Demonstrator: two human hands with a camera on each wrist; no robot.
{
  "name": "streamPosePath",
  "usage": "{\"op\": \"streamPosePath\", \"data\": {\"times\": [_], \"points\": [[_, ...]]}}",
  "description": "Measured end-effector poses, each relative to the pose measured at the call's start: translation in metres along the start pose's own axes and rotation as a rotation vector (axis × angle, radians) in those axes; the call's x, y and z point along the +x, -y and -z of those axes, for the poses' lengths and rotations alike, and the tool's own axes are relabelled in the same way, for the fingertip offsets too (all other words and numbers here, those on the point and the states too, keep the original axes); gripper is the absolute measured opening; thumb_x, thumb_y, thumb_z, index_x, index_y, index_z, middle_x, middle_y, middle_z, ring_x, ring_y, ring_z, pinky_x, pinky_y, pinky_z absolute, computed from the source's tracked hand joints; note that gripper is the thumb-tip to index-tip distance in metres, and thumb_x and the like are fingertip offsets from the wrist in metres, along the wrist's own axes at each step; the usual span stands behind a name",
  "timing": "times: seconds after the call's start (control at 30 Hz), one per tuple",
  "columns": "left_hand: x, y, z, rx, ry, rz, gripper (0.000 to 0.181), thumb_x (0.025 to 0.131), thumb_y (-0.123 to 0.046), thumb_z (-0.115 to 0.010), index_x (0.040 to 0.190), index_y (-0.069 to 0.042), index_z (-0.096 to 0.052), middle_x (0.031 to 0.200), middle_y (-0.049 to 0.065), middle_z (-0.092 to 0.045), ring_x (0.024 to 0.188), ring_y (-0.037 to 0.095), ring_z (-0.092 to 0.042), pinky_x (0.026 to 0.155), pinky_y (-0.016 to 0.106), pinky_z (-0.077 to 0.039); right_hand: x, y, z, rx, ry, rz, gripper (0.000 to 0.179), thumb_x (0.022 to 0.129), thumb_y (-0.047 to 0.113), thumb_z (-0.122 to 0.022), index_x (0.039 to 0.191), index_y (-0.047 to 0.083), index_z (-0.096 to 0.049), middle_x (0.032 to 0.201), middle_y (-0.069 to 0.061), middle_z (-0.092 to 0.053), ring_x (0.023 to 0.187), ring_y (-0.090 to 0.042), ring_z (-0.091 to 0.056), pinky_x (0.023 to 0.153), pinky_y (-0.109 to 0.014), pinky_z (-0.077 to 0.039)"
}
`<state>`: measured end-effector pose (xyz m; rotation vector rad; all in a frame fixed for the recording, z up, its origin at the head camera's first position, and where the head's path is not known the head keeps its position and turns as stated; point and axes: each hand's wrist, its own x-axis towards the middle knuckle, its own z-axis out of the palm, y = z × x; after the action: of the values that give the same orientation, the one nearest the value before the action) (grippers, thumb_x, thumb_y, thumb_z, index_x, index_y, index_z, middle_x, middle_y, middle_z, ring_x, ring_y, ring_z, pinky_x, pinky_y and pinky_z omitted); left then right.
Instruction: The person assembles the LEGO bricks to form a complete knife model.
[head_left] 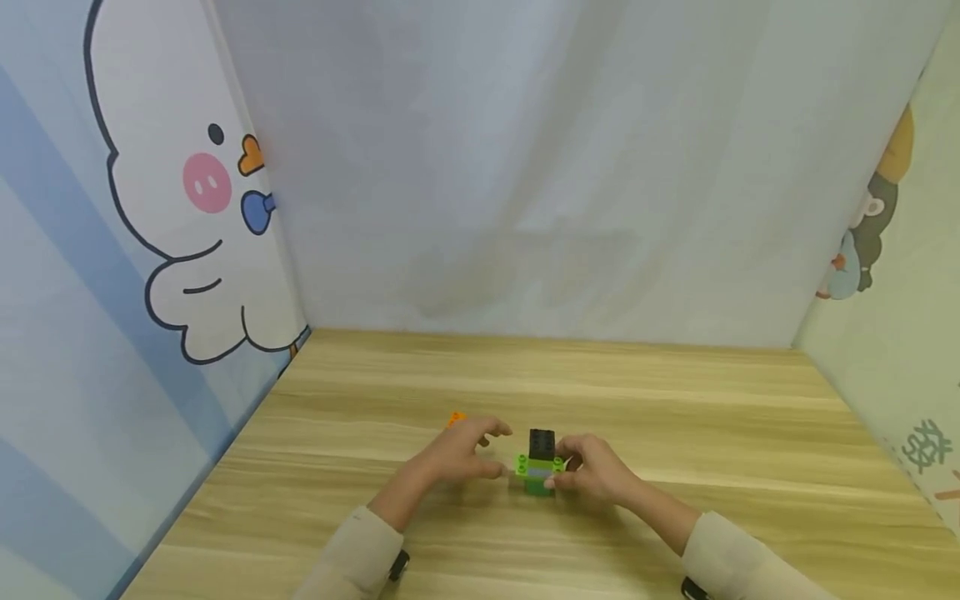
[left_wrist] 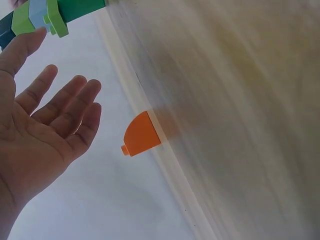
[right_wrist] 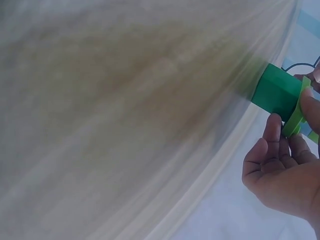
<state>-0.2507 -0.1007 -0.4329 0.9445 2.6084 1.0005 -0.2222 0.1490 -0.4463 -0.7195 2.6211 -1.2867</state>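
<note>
A small stack of toy building blocks (head_left: pixel 542 446) stands upright on the table, with a dark green block (right_wrist: pixel 276 90) at its base. Above that come a wider light green plate (left_wrist: pixel 56 19), a pale blue layer, another light green one and a black block on top. My right hand (head_left: pixel 596 471) pinches the stack from its right side, thumb in front and fingers behind. To the left of it my left hand (head_left: pixel 467 450) holds nothing, its fingers spread and the thumb tip near the plate. Behind the left hand lies an orange curved block (left_wrist: pixel 142 135), partly hidden in the head view.
The wood-grain table (head_left: pixel 637 400) reaches back to a pale grey curtain (head_left: pixel 525 167). Printed cloth panels with cartoon figures, one on the left (head_left: pixel 172 208) and one on the right (head_left: pixel 885 333), border the table.
</note>
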Motion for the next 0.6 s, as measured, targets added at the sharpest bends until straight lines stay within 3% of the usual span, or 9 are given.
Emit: {"op": "streamPosePath", "data": {"times": [0.43,0.6], "points": [[-0.008,0.011,0.005,0.022,-0.052,0.022,0.046,0.084,-0.028,-0.070,0.125,-0.013,-0.055,0.124,0.003,-0.055,0.105,0.027,-0.055,0.084,0.040,-0.047,-0.003,0.000,-0.001,0.007,-0.009,0.017,0.029,0.076,0.012,-0.077,0.097,-0.004,-0.064,0.092,-0.008,-0.063,0.073,-0.017,-0.057,0.062,-0.026,-0.048],[-0.009,0.015,0.010,0.011,-0.102,0.014,0.045,0.082,-0.025,-0.072,0.122,-0.010,-0.058,0.120,0.006,-0.057,0.100,0.028,-0.057,0.082,0.039,-0.047,-0.003,-0.001,0.000,0.002,-0.011,0.014,0.031,0.077,0.013,-0.076,0.099,-0.005,-0.064,0.095,-0.009,-0.063,0.074,-0.015,-0.056,0.063,-0.026,-0.048]]}}
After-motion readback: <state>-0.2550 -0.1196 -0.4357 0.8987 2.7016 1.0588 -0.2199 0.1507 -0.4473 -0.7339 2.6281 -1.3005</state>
